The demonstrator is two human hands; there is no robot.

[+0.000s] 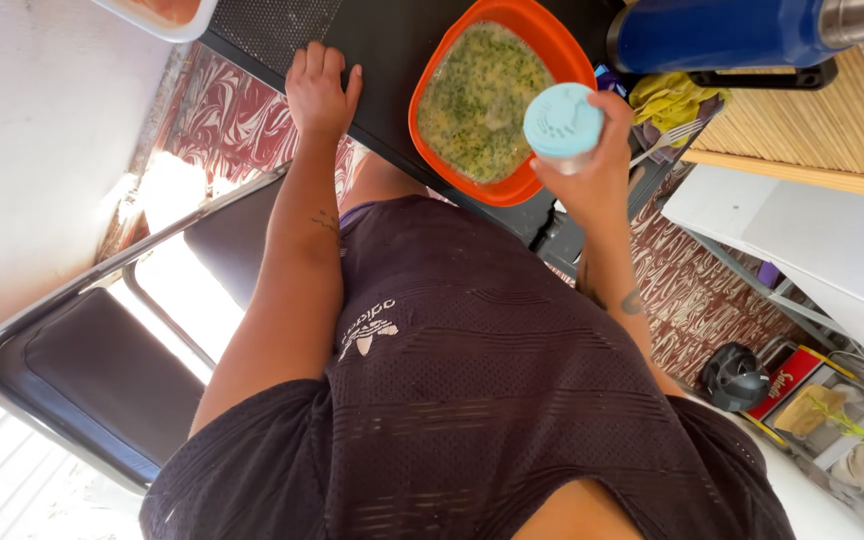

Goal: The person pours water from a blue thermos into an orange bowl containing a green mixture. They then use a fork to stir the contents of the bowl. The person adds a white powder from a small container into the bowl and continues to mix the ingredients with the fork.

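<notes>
R hand fingers grip blue-lidded shaker by orange bowl w/ green-flecked mix; L hand flat.

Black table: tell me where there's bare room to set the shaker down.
Bare strip of black table between left hand and orange bowl. Crowded right of the bowl: blue flask, yellow cloth, fork, right hand holding shaker.

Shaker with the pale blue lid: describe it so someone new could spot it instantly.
Find the black tabletop, then the orange bowl of green-flecked mixture. At the bowl's right rim, the right hand holds a small shaker. Its round pale blue perforated lid is the only light blue thing nearby.
</notes>
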